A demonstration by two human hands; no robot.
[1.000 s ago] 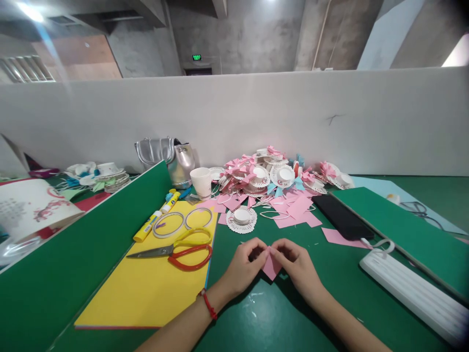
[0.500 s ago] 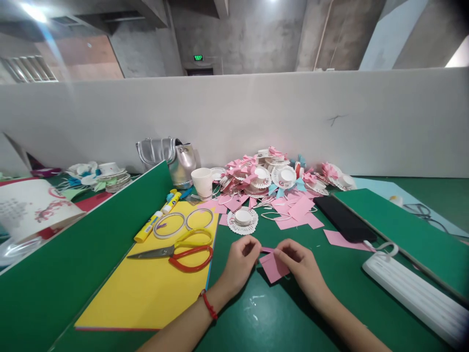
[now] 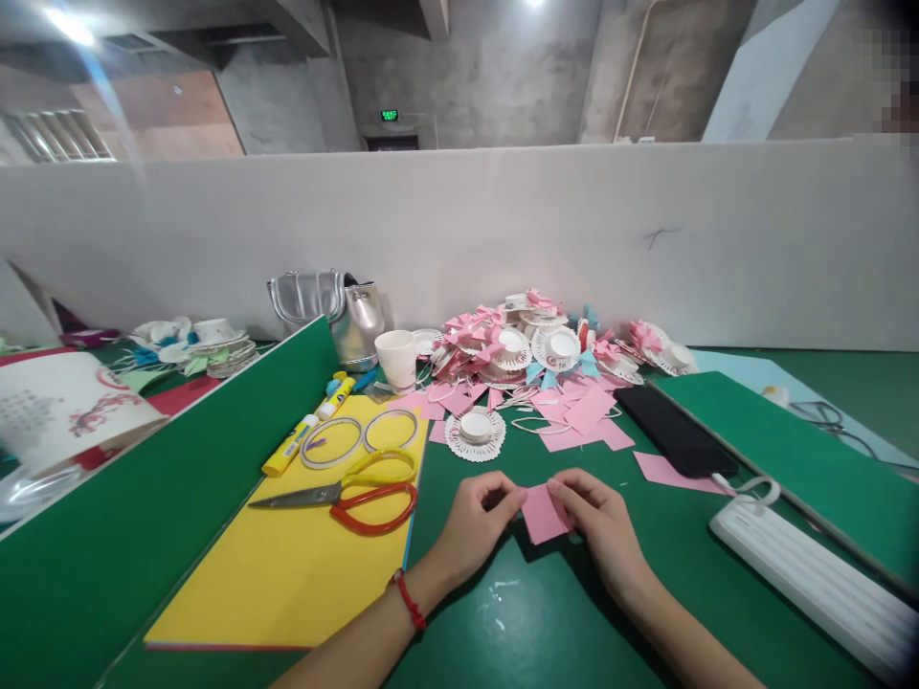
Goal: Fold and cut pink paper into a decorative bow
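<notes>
A small pink paper square (image 3: 543,514) is pinched between both hands just above the green table (image 3: 546,622). My left hand (image 3: 474,522), with a red string bracelet at the wrist, grips its left edge. My right hand (image 3: 599,522) grips its right edge, thumb on top. Just beyond the hands lies a white paper doily hat (image 3: 475,432). Loose pink paper pieces (image 3: 581,416) are scattered behind it.
Red-and-yellow scissors (image 3: 351,493), tape rings (image 3: 331,440) and a glue stick (image 3: 294,438) lie on yellow paper (image 3: 287,565) at left. A black phone (image 3: 675,431) and white power strip (image 3: 811,574) sit right. A pile of finished hats (image 3: 531,344), a paper cup (image 3: 397,358) and a silver bag (image 3: 330,306) stand behind.
The pink paper went from a diamond held by its top point to a flatter square held by both side edges. Both hands shifted slightly right.
</notes>
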